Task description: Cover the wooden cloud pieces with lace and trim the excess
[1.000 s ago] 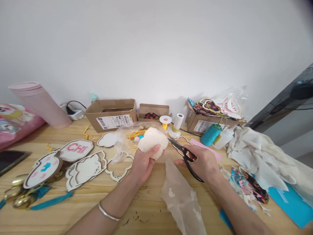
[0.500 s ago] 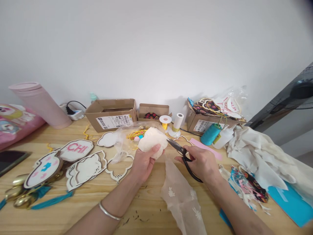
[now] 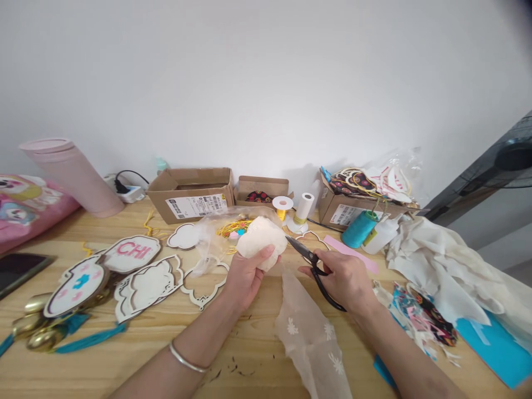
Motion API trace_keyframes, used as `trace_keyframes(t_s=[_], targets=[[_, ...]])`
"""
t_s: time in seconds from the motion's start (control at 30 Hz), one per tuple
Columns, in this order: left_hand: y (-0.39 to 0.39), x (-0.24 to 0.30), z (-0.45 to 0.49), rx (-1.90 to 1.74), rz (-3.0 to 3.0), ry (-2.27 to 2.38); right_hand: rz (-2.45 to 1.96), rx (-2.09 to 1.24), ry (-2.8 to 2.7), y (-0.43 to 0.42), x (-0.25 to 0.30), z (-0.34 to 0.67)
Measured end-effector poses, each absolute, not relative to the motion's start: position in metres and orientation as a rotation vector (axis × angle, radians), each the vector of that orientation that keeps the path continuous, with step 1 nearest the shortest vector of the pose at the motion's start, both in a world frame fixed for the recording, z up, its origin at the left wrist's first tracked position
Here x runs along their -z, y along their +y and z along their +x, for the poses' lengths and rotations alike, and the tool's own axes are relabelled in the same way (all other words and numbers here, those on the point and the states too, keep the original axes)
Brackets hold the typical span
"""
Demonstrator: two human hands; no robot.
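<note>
My view has drifted slightly, so the pink tumbler point(image 3: 70, 177) at upper left, the cardboard box point(image 3: 190, 194) at top centre and the CHI plaque point(image 3: 132, 252) at left all sit a touch further right. My right grip point(image 3: 347, 280) and the black scissors point(image 3: 316, 271) have shifted rightward too
</note>
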State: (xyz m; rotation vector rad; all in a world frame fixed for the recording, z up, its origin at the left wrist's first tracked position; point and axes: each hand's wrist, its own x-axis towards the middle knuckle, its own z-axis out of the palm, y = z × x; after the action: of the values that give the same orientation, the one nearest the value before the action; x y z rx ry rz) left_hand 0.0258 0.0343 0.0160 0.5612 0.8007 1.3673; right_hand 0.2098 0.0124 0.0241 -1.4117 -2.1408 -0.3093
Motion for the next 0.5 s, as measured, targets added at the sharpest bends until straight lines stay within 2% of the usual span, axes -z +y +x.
trace_keyframes(t_s=[0.23,0.5], targets=[[0.0339,-0.0162,0.0252,-1.35,0.554,0.807,-1.396,0.393,-2.136,0.014,-0.0247,0.2127],[0.0344,-0.016,0.0252,-1.373,0.55,0.79,-1.472,0.015,-2.184,0.0148,-0.0327,0.2132]])
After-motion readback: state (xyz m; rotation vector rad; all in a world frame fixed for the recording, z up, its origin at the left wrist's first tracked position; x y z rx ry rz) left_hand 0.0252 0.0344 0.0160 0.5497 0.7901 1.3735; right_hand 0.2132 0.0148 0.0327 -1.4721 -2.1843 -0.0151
